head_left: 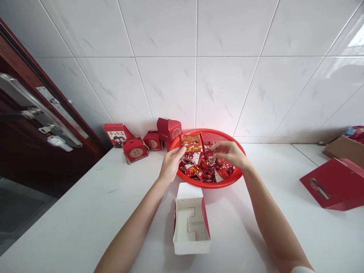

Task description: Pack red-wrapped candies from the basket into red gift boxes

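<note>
Over the left side of a red plastic basket [220, 185], my left hand [171, 163] is closed on a shiny red and gold packet [192, 143], thumb on its front. My right hand [231, 153] reaches over the basket from the right. Its thumb and finger pinch the edge of a small dark red packet with a pale heart print [211, 159]. Many red wrapped sweets [195, 171] fill the basket beneath both hands. In front of the basket, nearest me, stands an open box [191, 248], white inside with red sides, its back flap up and nothing inside.
Several closed red gift boxes [135, 150] stand left of the basket by the tiled wall [165, 87]. A larger red box [335, 184] lies at the right, before a brown carton [345, 149]. A dark red door [25, 144] with keys in its lock borders the white table [93, 212].
</note>
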{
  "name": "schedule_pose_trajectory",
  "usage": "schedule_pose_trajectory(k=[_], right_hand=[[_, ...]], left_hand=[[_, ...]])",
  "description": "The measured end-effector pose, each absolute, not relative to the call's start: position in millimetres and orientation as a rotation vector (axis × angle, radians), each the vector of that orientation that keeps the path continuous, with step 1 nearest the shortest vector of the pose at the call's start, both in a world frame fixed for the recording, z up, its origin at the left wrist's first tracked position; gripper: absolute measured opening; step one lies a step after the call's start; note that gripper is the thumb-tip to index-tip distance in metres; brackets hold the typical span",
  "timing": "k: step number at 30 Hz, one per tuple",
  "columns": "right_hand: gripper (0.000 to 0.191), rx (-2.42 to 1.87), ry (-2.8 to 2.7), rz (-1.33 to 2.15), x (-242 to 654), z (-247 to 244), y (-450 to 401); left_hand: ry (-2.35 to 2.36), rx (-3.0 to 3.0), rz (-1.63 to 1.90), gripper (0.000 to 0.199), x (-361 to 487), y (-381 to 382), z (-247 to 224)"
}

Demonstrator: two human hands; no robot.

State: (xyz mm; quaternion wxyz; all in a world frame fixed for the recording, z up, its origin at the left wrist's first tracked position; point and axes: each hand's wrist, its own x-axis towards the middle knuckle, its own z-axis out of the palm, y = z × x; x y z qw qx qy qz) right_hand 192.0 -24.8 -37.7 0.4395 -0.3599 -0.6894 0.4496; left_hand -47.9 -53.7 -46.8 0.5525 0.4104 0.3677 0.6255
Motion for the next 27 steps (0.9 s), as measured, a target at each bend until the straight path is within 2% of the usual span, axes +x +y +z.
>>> schedule_pose_trajectory(k=[10,17,27], right_hand=[[0.027,-0.788,-1.495,1.071,193.4,-17.4,-40.7],[0.027,-0.806,-1.491,1.055,179.9,-23.5,-42.9],[0.018,-0.813,-1.515,1.037,157.3,-31.9,-44.3]], left_hand=[[0.972,1.134,1.475,0.044,-50.6,-52.7,-56.5],[1.089,1.480,1.400,0.038,-49.3,-59.0,-54.1],[1.126,1.563,1.389,0.034,-48.5,-60.3,-55.7]])
